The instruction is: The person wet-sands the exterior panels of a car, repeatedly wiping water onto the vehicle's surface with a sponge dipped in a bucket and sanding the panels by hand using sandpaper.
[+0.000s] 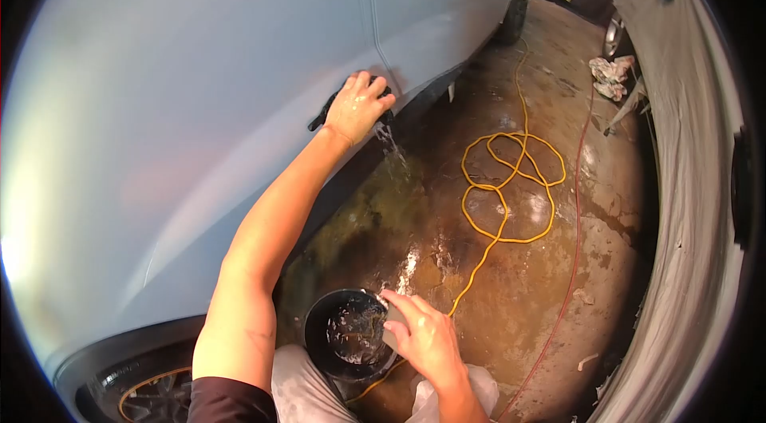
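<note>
The left hand (357,109) lies over a black cloth (322,114), low on the grey-blue side of a car (239,48). Its fingers are slightly bent and a little apart, and the palm holds the cloth against the panel. The thumb is not clear to see, so I cannot tell if the cloth is pinched or only pressed. It could also be a sponge; the hand covers most of it. Water (389,142) falls from just below it.

The right hand (427,343) is half closed at the right rim of a black bucket (313,327). Between thumb and fingers it has a small pale block (393,324). The bucket stands near the person's knees, with water inside.

In my judgement, the cloth is soft, and it is heavier now because it is wet. It should slide easily on the smooth panel, so a wide, flat palm is the better hold, with the fingers over the upper edge. The block looks light and rather stiff, but the wet skin can make it slippery; its two opposite sides are the good place to hold.

A yellow cord (474,273) lies in loops on the wet floor (527,279), to the right.
</note>
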{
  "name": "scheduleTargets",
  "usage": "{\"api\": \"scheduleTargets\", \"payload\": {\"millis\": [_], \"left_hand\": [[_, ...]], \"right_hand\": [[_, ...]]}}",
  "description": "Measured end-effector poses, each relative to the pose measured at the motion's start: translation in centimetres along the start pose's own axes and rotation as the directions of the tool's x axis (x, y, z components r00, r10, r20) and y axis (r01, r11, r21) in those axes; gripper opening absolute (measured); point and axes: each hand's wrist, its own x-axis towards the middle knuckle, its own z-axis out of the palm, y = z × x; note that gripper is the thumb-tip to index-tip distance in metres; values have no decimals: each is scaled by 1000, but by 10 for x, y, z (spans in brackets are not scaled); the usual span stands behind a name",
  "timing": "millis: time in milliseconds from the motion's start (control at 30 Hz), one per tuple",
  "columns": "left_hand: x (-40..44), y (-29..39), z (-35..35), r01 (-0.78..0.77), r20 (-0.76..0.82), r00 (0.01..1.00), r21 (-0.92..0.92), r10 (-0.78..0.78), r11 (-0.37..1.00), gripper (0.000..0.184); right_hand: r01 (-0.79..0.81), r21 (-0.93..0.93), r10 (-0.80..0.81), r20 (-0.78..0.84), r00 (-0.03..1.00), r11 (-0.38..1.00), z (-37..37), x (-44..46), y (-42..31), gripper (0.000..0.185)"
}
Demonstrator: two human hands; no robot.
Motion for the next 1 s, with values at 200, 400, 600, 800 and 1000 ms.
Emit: {"api": "scheduleTargets", "payload": {"millis": [200,400,600,800,1000], "left_hand": [[-100,-31,-103,19,-109,994,75,-11,997,36],[-256,-38,-297,175,-146,979,223,-145,959,39],[-422,-23,-396,391,-230,919,429,-320,814,42],[-350,-70,-389,398,-321,906,415,-277,818,40],[-100,-61,-209,128,-206,977,323,-62,938,36]], "right_hand": [[85,-20,-84,43,996,996,23,-14,-27,50],[163,-18,-157,166,974,987,51,-6,-24,60],[38,-71,-20,240,971,997,42,-11,-32,67],[98,-6,-92,294,952,995,31,-7,-28,67],[44,192,-100,292,951,980,37,-1,-25,67]]}}
